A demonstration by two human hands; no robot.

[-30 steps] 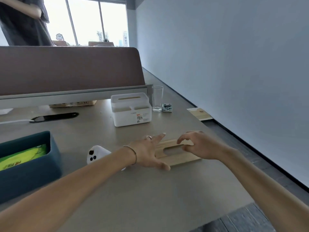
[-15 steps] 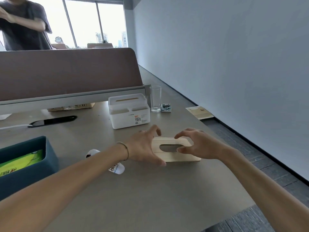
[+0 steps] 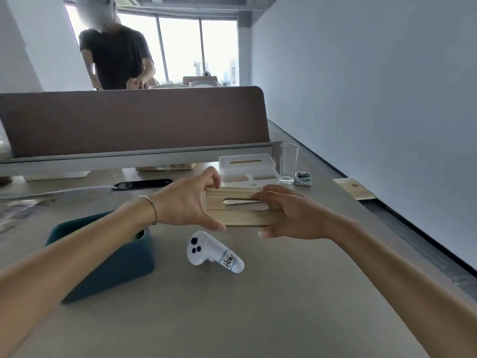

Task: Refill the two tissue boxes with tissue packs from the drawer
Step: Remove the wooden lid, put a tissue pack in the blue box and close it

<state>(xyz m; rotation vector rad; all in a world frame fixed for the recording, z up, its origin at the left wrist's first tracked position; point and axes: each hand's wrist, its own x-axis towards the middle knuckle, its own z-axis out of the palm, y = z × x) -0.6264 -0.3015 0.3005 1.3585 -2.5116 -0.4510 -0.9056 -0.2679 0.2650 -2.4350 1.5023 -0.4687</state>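
Wooden lid (image 3: 240, 214), slotted, is held off the desk (image 3: 232, 306) by both hands: left hand (image 3: 185, 202) curled over its left end, right hand (image 3: 289, 215) over its right end. Teal box (image 3: 116, 259) sits open left of the lid, white box (image 3: 249, 167) just behind it. Advice: keep the lid level, lower it squarely onto the teal box, tissue fed through the slot.

I see a grey desk (image 3: 258, 306) bearing a teal box (image 3: 116, 264), white controller (image 3: 214, 253), white tissue box (image 3: 247, 167), drinking glass (image 3: 288, 162) and black phone (image 3: 143, 184).
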